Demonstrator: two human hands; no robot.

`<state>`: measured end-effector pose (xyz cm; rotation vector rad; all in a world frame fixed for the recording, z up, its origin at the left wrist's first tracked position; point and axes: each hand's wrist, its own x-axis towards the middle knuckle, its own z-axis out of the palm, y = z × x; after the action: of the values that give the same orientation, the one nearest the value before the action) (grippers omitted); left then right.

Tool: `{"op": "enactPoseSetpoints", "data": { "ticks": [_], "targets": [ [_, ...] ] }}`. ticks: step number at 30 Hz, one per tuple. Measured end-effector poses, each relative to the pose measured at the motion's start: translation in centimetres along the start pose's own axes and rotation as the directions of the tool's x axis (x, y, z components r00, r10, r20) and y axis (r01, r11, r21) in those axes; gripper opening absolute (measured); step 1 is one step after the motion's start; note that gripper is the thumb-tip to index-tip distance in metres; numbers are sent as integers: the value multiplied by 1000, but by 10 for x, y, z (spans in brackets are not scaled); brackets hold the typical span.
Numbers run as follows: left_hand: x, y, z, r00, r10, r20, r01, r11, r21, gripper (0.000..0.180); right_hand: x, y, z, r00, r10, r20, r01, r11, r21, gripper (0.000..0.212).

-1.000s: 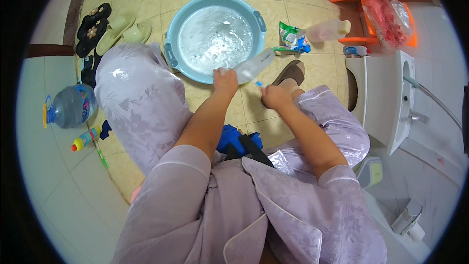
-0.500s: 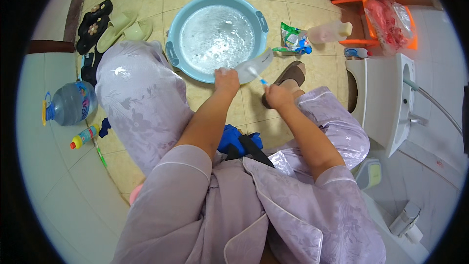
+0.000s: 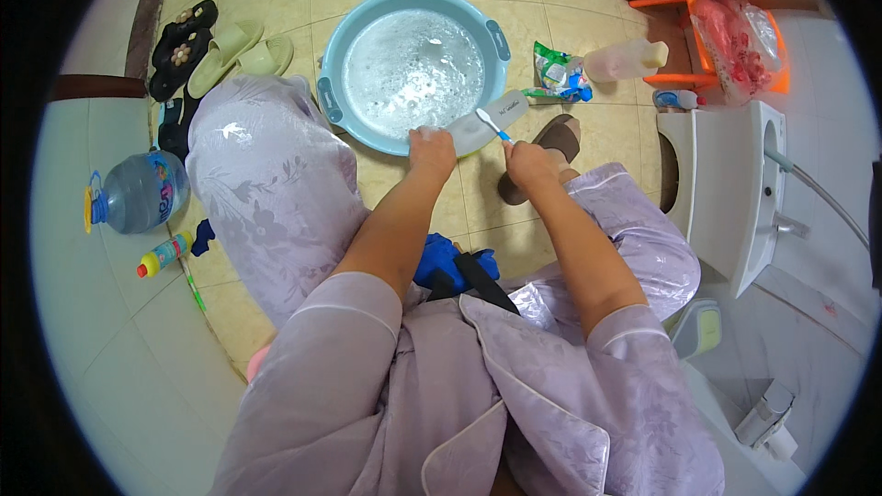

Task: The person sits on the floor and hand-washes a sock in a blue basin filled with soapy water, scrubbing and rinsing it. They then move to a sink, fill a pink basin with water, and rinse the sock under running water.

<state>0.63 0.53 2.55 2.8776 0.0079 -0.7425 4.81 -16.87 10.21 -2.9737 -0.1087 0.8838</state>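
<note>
My left hand (image 3: 431,149) is closed on the near end of a flat grey insole (image 3: 470,136), at the near rim of a light blue basin (image 3: 329,108). White suds cover that hand's fingers. The insole slants to the right, its darker far end bearing printing. My right hand (image 3: 531,165) grips a white and blue toothbrush (image 3: 492,123), whose head lies against the insole's upper face. Foamy, whitish water (image 3: 413,69) fills the basin.
A green detergent bag (image 3: 559,72) and a pinkish bottle (image 3: 625,62) lie right of the basin. Slippers (image 3: 216,55), a large water jug (image 3: 142,191) and a yellow bottle (image 3: 167,253) stand left. A white washbasin (image 3: 758,193) is at right.
My right hand has moved the toothbrush away from me, toward the insole's darker end. The insole looks flatter and less curled. My left hand keeps its hold.
</note>
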Motion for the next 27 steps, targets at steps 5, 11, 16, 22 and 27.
{"op": "enactPoseSetpoints", "data": {
  "ticks": [5, 11, 16, 22, 27],
  "targets": [
    [-1, 2, -13, 998, -17, 60, 20, 998, -56, 33, -15, -14, -5, 989, -95, 110, 109, 986, -125, 45],
    [9, -2, 16, 999, -35, -21, 33, 998, -53, 31, -28, -32, -5, 967, -190, 169, 214, 967, -135, 47],
    [5, -2, 11, 999, -14, -44, 13, 999, -30, 29, -1, -7, -30, 995, 39, 88, -39, 999, 0, 51],
    [1, 2, 2, 998, -16, -59, 16, 1000, 6, 31, -8, 7, 14, 998, -55, 28, 56, 998, -15, 49],
    [-5, -20, 10, 965, 23, -262, -20, 1000, 15, 39, 27, 50, 47, 945, -14, -327, 64, 988, 142, 39]
  ]
}}
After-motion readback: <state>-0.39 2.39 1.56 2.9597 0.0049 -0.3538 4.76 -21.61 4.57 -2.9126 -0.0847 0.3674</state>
